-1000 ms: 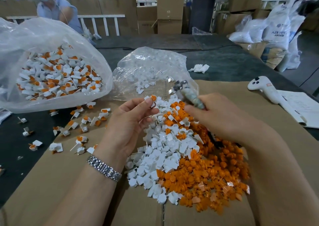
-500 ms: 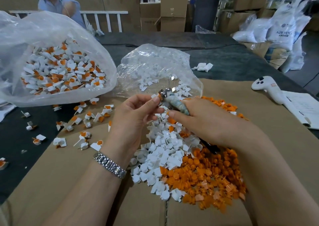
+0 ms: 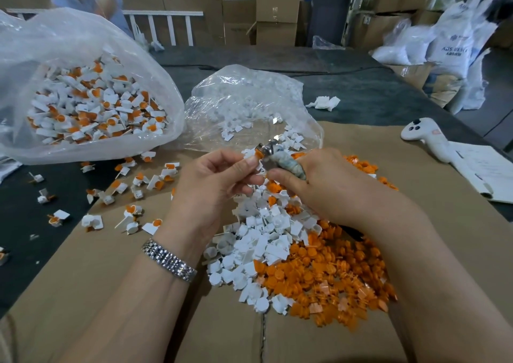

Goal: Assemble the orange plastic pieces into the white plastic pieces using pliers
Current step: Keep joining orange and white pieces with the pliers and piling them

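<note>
Pliers (image 3: 273, 158) now meet orange piece (image 3: 258, 154) between left fingers (image 3: 244, 165).

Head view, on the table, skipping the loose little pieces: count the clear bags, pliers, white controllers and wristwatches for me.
Clear bags: 2
Pliers: 1
White controller: 1
Wristwatch: 1
Total: 5

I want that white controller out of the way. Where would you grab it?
Grip the controller round its slim handle, which slants toward the papers, coming from above. The rounded head with the buttons is wider and harder to close fingers round.
</note>
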`<state>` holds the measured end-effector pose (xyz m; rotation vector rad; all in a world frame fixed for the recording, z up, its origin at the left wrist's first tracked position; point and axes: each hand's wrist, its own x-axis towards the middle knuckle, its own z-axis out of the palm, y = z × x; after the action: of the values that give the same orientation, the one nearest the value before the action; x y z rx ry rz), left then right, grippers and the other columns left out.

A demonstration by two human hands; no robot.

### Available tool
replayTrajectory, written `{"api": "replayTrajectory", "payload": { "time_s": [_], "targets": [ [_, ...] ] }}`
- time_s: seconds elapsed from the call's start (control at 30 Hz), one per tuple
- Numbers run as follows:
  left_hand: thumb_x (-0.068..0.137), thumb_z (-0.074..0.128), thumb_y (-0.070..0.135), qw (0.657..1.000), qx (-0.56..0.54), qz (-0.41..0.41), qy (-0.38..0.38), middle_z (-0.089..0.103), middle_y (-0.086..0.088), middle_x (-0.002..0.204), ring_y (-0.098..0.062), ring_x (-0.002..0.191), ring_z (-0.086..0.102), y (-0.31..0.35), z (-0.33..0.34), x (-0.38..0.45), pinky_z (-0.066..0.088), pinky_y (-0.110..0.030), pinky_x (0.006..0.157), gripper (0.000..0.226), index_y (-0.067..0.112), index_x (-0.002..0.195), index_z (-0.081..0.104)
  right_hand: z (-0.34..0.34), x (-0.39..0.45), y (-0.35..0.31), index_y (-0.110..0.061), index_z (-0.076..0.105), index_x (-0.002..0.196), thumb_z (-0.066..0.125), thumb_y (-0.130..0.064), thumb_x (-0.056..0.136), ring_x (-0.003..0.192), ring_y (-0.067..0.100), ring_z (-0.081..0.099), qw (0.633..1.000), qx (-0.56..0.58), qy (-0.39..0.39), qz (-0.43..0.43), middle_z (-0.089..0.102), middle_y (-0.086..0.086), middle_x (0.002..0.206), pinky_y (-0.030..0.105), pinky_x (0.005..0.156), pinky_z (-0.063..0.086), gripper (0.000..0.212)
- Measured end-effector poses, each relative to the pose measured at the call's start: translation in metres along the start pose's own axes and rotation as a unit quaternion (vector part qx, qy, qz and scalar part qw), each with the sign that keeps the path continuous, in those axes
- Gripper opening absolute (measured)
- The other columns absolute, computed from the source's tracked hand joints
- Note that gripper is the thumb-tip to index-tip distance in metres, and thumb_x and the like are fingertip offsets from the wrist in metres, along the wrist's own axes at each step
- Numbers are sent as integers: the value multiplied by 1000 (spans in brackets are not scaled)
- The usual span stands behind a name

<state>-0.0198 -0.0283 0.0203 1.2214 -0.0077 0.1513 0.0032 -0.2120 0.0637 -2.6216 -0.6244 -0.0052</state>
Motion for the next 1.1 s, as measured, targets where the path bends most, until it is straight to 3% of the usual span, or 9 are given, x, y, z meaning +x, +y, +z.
{"api": "replayTrajectory", "payload": {
  "time_s": [0.17,0.23,0.33,0.6,0.7,0.77,0.83,0.93,1.1],
  "targets": [
    [73,78,13,1000,-18,-7,5,73,-10,73,-16,67,74,1,3,0,55,-18,56,13,5,82,72,1,3,1,-14,53,65,46,-65,93,50,17,44,1000,-11,4,-2,52,5,62,37,51,41,58],
    [74,78,14,1000,-26,-10,15,73,-10,74,-17,68,74,2,4,0,57,-20,58,16,4,84,70,3,3,2,-17,55,68,43,-66,93,56,19,55,1000,-3,-2,-4,59,4,65,42,60,53,56],
    [74,78,13,999,-25,-10,19,73,-9,74,-19,69,75,2,3,1,58,-21,59,16,5,84,70,5,3,5,-12,61,74,42,-64,95,64,25,65,1000,19,-23,0,66,9,71,48,71,56,60],
    [72,78,12,1000,5,-12,5,73,-12,72,-18,67,74,1,0,-2,57,-19,59,8,8,74,72,7,2,4,-11,56,68,44,-68,92,50,16,46,1000,-19,7,-7,54,6,63,31,48,39,62],
    [75,77,14,1000,-3,-16,11,73,-11,72,-17,66,74,3,1,-3,57,-19,59,10,6,80,73,7,3,3,-16,51,63,42,-71,89,50,16,46,999,-18,23,-18,52,3,59,31,49,37,62],
    [77,76,17,1000,-2,-17,16,74,-11,75,-17,68,75,5,1,-1,58,-19,60,16,4,86,73,6,2,4,-18,53,64,34,-77,86,53,16,53,1000,4,20,-21,56,2,60,36,54,46,66],
    [78,76,20,1000,9,-16,23,75,-13,78,-19,71,76,5,-1,0,59,-20,61,18,5,89,74,3,-1,8,-16,59,71,25,-82,86,63,18,61,1000,15,16,-7,63,2,67,43,67,54,76],
    [80,76,21,999,26,-9,41,76,-15,83,-24,75,77,4,-3,0,59,-22,62,14,9,86,78,-4,-2,19,-22,66,97,12,-83,88,80,16,64,998,-12,38,37,68,-1,87,43,80,55,82],
    [78,81,27,995,77,0,61,78,-15,89,-25,80,77,3,-8,0,60,-22,68,20,11,90,81,4,2,37,-19,58,111,24,-78,91,92,25,60,983,-112,51,138,58,4,102,45,80,54,71]
  ]
}}
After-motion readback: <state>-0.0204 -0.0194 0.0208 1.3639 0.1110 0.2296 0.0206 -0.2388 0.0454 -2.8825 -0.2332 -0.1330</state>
